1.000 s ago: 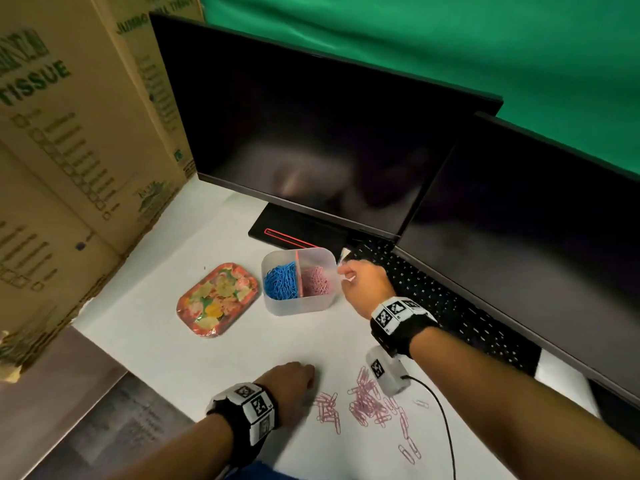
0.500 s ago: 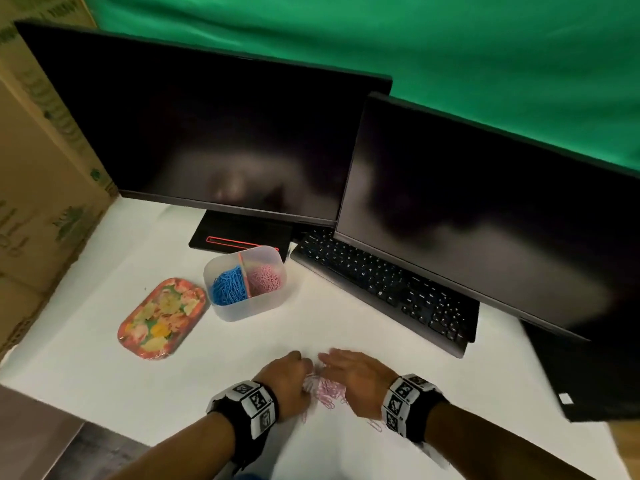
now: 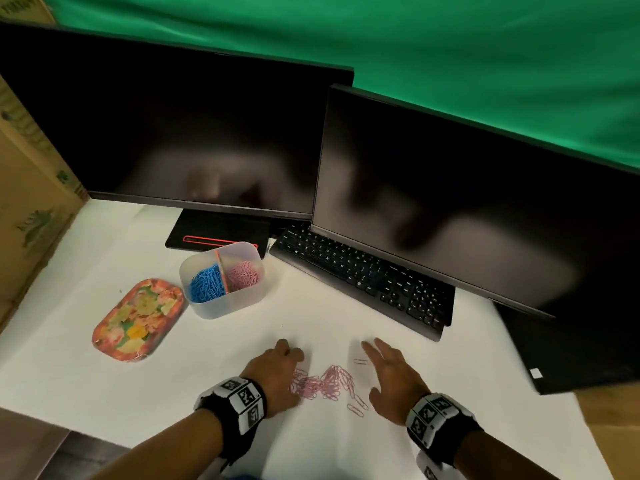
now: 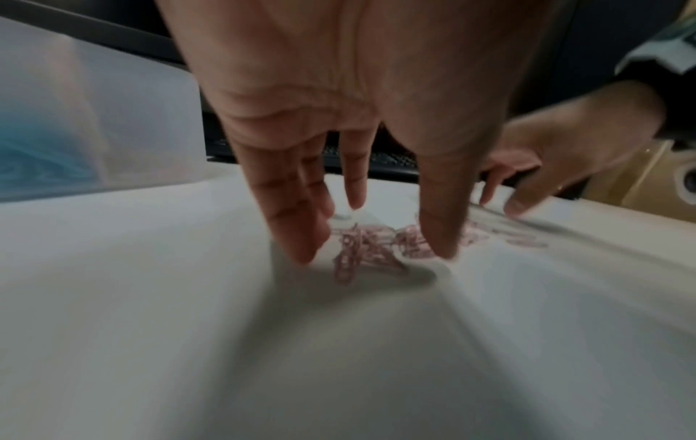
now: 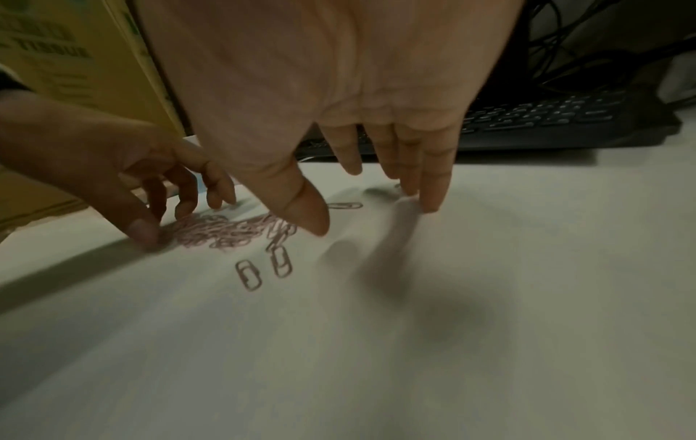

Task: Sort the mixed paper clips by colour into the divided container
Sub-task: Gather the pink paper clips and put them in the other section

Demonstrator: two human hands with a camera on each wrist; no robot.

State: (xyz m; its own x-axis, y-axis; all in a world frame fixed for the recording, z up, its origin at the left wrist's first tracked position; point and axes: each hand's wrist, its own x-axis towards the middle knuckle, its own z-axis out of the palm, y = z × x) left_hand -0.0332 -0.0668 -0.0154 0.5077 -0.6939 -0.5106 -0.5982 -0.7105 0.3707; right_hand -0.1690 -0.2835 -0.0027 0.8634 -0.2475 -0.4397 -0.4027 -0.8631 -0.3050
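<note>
A heap of pink paper clips (image 3: 325, 382) lies on the white table near its front edge, between my two hands. My left hand (image 3: 277, 372) rests at the heap's left side, fingers straight and tips on the table (image 4: 297, 247). My right hand (image 3: 388, 372) hovers at the heap's right, fingers spread and straight, holding nothing (image 5: 376, 190). A few stray pink clips (image 5: 263, 268) lie in front of the heap. The translucent divided container (image 3: 225, 306) stands further back, with blue clips (image 3: 206, 284) in its left half and pink clips (image 3: 244, 275) in its right half.
A flowered tray (image 3: 136, 320) lies left of the container. Two dark monitors (image 3: 173, 133) and a black keyboard (image 3: 367, 278) fill the back and right of the table. Cardboard boxes (image 3: 31, 209) stand at the left edge.
My right hand came back from the container to the heap, then drew away to the right and opened. My left hand stayed by the clips. The head view swung right.
</note>
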